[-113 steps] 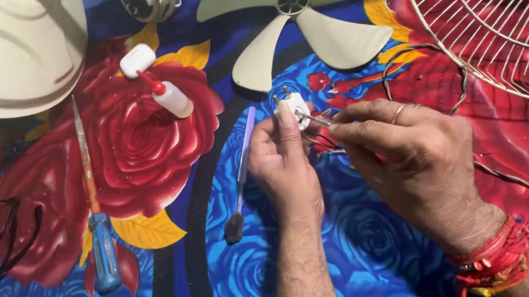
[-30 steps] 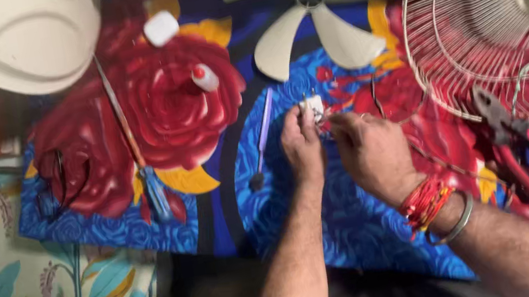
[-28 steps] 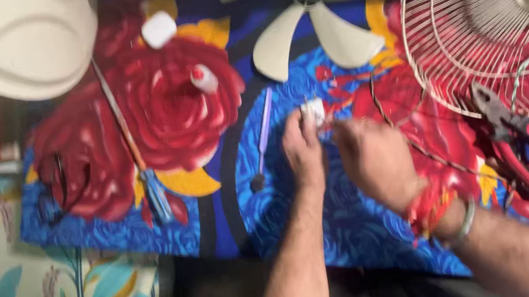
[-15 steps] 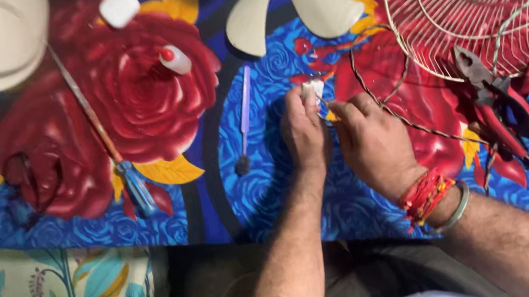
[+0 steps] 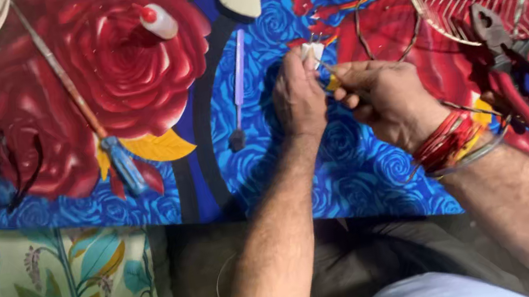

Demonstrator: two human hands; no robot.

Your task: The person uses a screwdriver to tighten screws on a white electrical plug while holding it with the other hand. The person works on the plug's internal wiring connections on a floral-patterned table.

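Left hand (image 5: 299, 96) is pinching a small white part (image 5: 314, 53), right hand (image 5: 385, 99) has fingers curled around a thin tool poking it, pliers (image 5: 518, 81) lying just beside.

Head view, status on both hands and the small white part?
Left hand pinching small white part. Right hand closed on thin tool, tip at the part. Red-handled pliers lie clear, to the right.

pliers (image 5: 513, 74) lie right of both hands, screwdriver (image 5: 91, 120) left.
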